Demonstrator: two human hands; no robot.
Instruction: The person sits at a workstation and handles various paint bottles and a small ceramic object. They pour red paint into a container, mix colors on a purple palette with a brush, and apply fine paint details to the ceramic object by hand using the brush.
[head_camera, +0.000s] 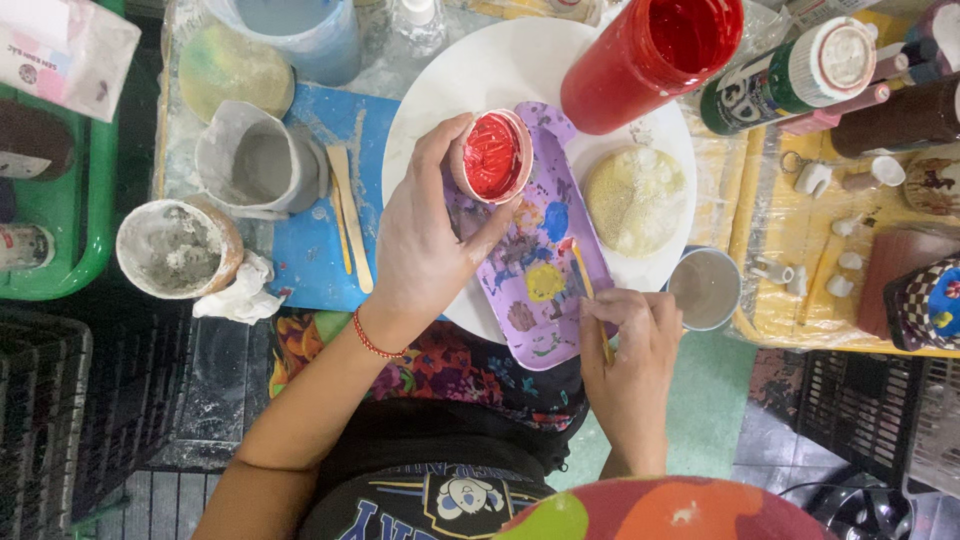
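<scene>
Red paint coats the inside of a small round cup (494, 156), pinched at its rim by the left hand (425, 240) fingers above the purple palette's (540, 260) upper end; the right hand (630, 345) fingers press together around a thin brush (582, 275) over the palette's lower right edge; both lie on a white plate (480, 70) mid-bench.

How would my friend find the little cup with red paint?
Look at the big white plate in the middle. On it lies a purple palette dabbed with colours. The left hand holds the little cup above the palette's top end: small, pale-rimmed, red inside, unlike the tall red bottle nearby.
</scene>
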